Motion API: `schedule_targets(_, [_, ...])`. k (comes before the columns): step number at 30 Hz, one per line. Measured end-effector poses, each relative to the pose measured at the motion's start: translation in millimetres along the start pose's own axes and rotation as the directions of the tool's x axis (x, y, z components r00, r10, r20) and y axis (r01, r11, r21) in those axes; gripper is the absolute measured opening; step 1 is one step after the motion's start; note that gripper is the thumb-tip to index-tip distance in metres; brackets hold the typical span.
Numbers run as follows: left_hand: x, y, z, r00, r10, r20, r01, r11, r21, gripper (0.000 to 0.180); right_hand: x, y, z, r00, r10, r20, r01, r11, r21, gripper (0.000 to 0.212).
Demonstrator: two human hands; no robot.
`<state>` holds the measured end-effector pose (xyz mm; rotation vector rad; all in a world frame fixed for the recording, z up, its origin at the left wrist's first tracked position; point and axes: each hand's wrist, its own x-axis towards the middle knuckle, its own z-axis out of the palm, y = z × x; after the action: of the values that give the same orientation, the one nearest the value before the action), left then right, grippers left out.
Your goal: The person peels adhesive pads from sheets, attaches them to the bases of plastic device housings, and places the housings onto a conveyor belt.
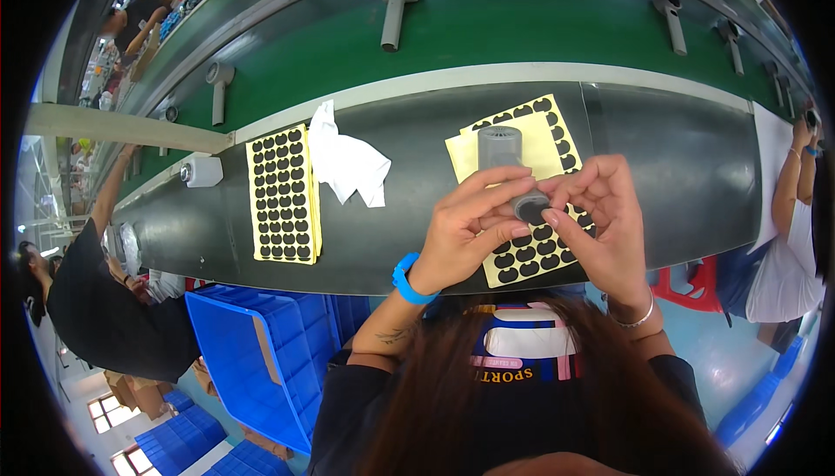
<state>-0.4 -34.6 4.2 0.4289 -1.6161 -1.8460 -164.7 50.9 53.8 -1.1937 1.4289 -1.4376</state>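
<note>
Both hands meet above the near edge of the dark workbench [678,172], right of its middle. Left hand [465,233] closed around the lower body of a grey hair dryer [502,156], whose vented end points toward the far edge. Right hand [600,215] pinches at the dryer's near end, fingertips curled in against a dark round part there; whether they hold a separate piece, cannot tell. Under the hands, a yellow sheet of black stickers [526,259] overhangs toward the near edge; a second, partly emptied yellow sheet [544,137] lies behind the dryer toward the far edge. Left of centre, a full yellow sticker sheet [283,193] runs from mid-bench to the near edge, with a crumpled white cloth [348,163] just beside it. A small white device [204,172] sits at the bench's left end. Open bench surface between cloth and hands, and a wider bare stretch toward the right end. Beyond the far edge, a green conveyor belt [522,24] carries more grey dryers, spaced well apart. Blue crate [252,354] stands below the near edge, left of the person.
</note>
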Motion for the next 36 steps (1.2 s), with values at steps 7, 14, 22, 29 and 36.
schedule_targets(7, [-1.1,1.5,0.8,1.0,-0.005,-0.01,0.005,1.0,0.014,0.045,-0.1,-1.8,-0.2,1.0,-0.002,0.005,0.002,1.0,-0.019,0.035])
schedule_targets(14, [-2.5,-1.7,0.5,1.0,-0.002,-0.017,0.002,0.999,0.036,0.042,-1.8,-2.4,-0.4,0.999,0.03,0.019,-0.03,1.0,-0.01,0.035])
schedule_targets(22, [-2.9,-1.8,0.8,1.0,0.01,-0.023,-0.009,0.999,0.049,0.041,-1.6,-4.7,-0.6,0.999,0.039,0.025,-0.038,0.999,-0.03,0.035])
schedule_targets(29, [-2.6,0.4,2.1,1.0,0.0,-0.031,0.001,1.0,0.028,0.039,-0.4,-6.6,-1.2,0.998,0.051,0.022,-0.05,0.998,-0.029,0.036])
schedule_targets(36, [-2.4,-0.9,6.3,0.999,0.019,-0.046,-0.018,0.999,0.036,0.036,-1.5,-5.0,-2.0,1.0,-0.016,0.009,0.017,0.995,-0.094,0.034])
